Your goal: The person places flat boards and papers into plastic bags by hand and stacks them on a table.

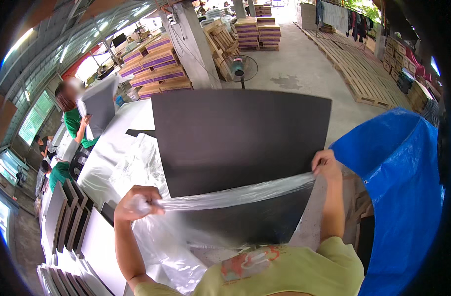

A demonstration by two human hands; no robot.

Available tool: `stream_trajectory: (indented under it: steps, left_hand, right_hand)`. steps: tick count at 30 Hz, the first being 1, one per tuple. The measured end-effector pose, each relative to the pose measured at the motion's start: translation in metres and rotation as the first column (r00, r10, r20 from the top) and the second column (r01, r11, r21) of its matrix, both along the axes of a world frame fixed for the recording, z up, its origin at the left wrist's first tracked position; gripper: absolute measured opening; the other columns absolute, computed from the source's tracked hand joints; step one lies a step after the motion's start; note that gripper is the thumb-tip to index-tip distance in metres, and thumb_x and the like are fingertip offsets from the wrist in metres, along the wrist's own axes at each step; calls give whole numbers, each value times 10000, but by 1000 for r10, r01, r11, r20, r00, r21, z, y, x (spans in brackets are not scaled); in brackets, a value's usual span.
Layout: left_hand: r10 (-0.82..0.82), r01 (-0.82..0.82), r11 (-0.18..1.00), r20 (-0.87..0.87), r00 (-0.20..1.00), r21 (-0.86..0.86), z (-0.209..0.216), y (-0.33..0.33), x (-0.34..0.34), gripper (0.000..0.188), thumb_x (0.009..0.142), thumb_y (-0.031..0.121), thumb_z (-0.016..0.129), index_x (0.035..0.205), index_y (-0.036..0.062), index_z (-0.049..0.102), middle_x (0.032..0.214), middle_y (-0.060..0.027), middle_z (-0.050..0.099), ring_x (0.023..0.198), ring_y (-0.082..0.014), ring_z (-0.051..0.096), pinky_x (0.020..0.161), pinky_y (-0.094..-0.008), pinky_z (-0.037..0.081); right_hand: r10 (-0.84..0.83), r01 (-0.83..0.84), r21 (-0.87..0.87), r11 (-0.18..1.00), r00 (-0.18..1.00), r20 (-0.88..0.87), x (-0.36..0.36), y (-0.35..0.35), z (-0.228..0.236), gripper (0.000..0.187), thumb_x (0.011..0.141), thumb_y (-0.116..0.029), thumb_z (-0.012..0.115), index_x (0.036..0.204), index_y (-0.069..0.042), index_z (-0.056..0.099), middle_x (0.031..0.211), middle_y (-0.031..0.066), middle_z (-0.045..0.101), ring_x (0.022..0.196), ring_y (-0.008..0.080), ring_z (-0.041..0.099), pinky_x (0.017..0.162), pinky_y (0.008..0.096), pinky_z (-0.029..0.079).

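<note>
The left hand (pixel 139 203) clenches and the right hand (pixel 327 164) pinches clear thin plastic sheeting (pixel 240 193) stretched across 1 flat black rectangular panel (pixel 242 140) at centre frame; uneven pulling by the 2 hands could crease or tear the film

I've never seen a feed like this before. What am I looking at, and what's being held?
There is no machine here: these are a person's own bare hands. The single picture comes from a fisheye camera on their head, looking down, so straight edges bend. The left hand and right hand hold a gathered band of clear plastic film across a large dark panel. More loose film lies on the white table at left.
</note>
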State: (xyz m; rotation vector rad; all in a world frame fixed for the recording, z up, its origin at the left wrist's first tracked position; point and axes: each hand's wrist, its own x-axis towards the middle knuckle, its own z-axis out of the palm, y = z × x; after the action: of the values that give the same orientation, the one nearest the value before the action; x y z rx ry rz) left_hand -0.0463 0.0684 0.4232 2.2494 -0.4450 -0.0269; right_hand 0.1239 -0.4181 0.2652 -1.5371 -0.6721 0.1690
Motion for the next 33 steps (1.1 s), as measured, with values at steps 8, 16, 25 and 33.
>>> stream_trajectory:
  steps: [8,16,25,33]
  left_hand:
    - [-238,217,964,138,961,151,5,-75,44,175,657,131,722,703,12,601,609,-78,572,512,-187,532,478,-283,395]
    - [-223,186,968,236,946,171,36,-112,53,92,707,10,647,799,20,643,714,-80,609,634,-138,560,520,-239,420]
    - [-75,-2,952,241,968,305,53,-98,53,270,640,203,740,846,53,651,715,-65,633,551,-153,575,515,-260,445]
    - [-111,136,740,-81,991,659,18,-37,56,255,551,-34,559,776,69,620,744,-68,589,705,-274,577,641,-348,463]
  right_hand:
    - [-177,215,-313,925,973,145,-16,54,-16,731,499,-192,802,1154,-25,524,1138,128,556,1037,209,524,888,314,398]
    - [-49,153,-311,938,946,319,-14,36,-66,401,572,-98,748,948,-39,623,1033,116,583,1019,246,523,930,343,338]
    - [-253,254,-59,965,967,23,-2,24,-132,236,588,-106,736,774,-29,613,1069,127,489,1042,298,451,890,361,350]
    - [-248,354,-292,889,906,343,-12,-21,-21,293,457,-175,818,679,-74,654,1211,137,409,1152,318,357,913,403,314]
